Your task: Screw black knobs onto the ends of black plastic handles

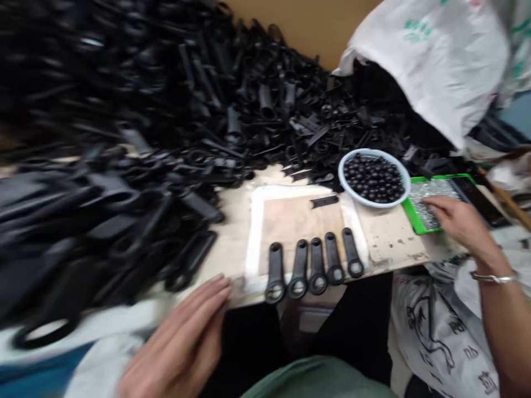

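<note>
Several black plastic handles (315, 265) lie side by side at the front edge of a small work board (290, 221), ring ends toward me. My left hand (186, 342) hovers low at the near left, fingers stretched flat, holding nothing. My right hand (456, 218) reaches into a green tray (415, 221) of small shiny metal parts, with its fingertips curled down among them; whether it holds any is hidden. A white bowl (344, 177) of black balls stands just left of that tray.
A huge heap of black plastic handles (145, 138) covers the left and back of the table. A white sack (435, 61) spills more black parts at the back right. A single loose black piece (324, 201) lies on the board. Printed cloth (431, 331) hangs below the table.
</note>
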Tool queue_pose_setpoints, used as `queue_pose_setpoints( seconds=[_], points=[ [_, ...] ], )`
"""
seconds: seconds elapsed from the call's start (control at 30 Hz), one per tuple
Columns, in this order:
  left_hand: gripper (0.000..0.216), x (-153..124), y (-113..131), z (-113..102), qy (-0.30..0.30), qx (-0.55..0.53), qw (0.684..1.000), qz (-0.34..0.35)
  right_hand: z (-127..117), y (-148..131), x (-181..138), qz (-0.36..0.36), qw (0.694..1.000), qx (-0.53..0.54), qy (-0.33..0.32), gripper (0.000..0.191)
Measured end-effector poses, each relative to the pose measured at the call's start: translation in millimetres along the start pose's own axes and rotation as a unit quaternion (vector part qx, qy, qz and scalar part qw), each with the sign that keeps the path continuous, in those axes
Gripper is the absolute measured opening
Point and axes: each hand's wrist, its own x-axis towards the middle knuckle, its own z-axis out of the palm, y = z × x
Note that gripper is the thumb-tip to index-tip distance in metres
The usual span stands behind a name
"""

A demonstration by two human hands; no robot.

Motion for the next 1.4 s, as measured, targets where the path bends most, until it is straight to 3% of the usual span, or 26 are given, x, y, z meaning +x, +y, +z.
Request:
queue_pose_setpoints(
  seconds=[0.07,0.27,0.4,0.53,0.77,1.0,1.1,1.2,1.3,1.4],
  points=[
    [0.048,5.1,9.7,-2.9,-0.010,0.039,0.999,0.032,2.7,8.6,1.4,-0.016,0.999,-0.027,0.022,0.036],
    [0.037,5.2,11.1,-2.3,-0.012,0.056,0.997,0.057,8.3,8.4,6.5,-0.011,0.997,-0.080,-0.015,0.039],
    [0.033,9.0,14.9,1.9,-0.018,0.013,0.996,0.089,8.3,0.9,3.4,-0.006,0.995,-0.099,0.029,0.039],
    [0.028,12.6,20.3,10.1,-0.048,-0.017,0.991,0.122,10.2,3.5,-3.1,0.003,0.992,-0.100,0.084,0.040],
    [0.031,11.9,17.6,24.1,-0.143,0.003,0.975,0.168,7.0,2.5,-2.5,0.041,0.995,-0.056,0.073,0.028],
    [0.040,14.6,3.1,22.1,-0.179,-0.038,0.962,0.204,11.1,2.7,-8.3,0.027,0.996,-0.026,0.084,0.024],
    [0.040,14.2,-1.9,24.9,-0.183,-0.050,0.960,0.207,4.6,-14.5,-8.4,0.022,0.990,-0.014,0.136,0.026],
    [0.033,13.4,-2.6,29.0,-0.172,-0.064,0.962,0.203,-3.6,-54.1,4.5,-0.039,0.985,0.023,0.169,0.028],
    [0.028,13.2,1.8,30.4,-0.146,-0.070,0.969,0.189,-3.0,-95.7,33.8,-0.134,0.980,0.007,0.144,0.035],
    [0.030,17.8,7.6,26.2,-0.134,-0.068,0.970,0.191,7.5,-116.5,67.0,-0.171,0.981,-0.051,0.074,0.050]
  ],
)
